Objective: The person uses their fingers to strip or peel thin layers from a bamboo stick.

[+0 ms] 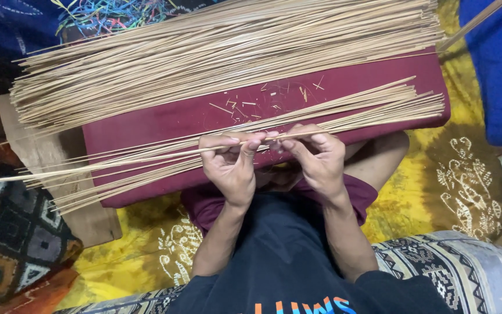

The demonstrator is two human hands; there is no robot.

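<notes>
Item I log: thin bamboo stick [146, 156], pinched between my left hand [230, 166] and right hand [315, 160], both closed on it above the maroon cushion [146, 125].

two hands are in view, a left hand [229, 166] and a right hand [316, 160], with one thin stick [146, 157] pinched between them. two heaps of sticks lie on one maroon cushion [164, 119]: a large pile [216, 52] and a smaller bundle [373, 107], each too many to count. one wooden board [45, 157] shows under the cushion.
</notes>
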